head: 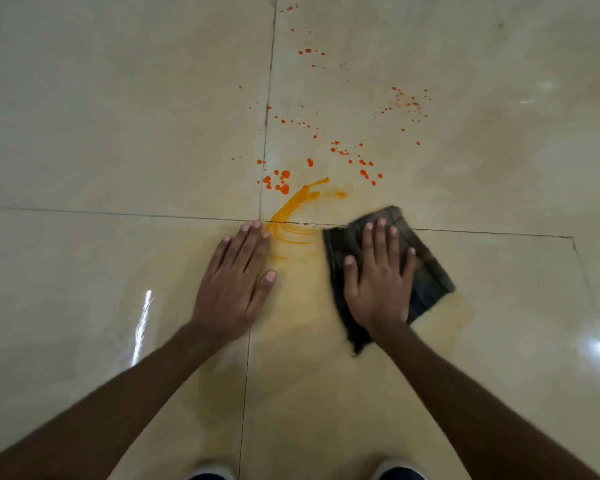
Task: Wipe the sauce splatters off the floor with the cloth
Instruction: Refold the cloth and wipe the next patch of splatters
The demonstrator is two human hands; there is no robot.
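Observation:
A dark folded cloth [426,271] lies flat on the glossy beige tiled floor [118,133]. My right hand [378,275] presses down on it with fingers spread. To its left my left hand [236,282] rests palm down on the bare floor, fingers together, holding nothing. Between the hands runs a smeared orange-yellow streak of sauce [291,216], curving up from the tile joint. Beyond it, several orange-red sauce droplets [281,181] are scattered across the far tile, with more sauce droplets at the far right [406,102]. A pale yellowish film covers the floor around the cloth.
Dark grout lines [267,98] cross just beyond my fingertips, one running away from me, one left to right. The toes of two shoes [395,471] show at the bottom edge. Light glare marks the floor at lower left and right.

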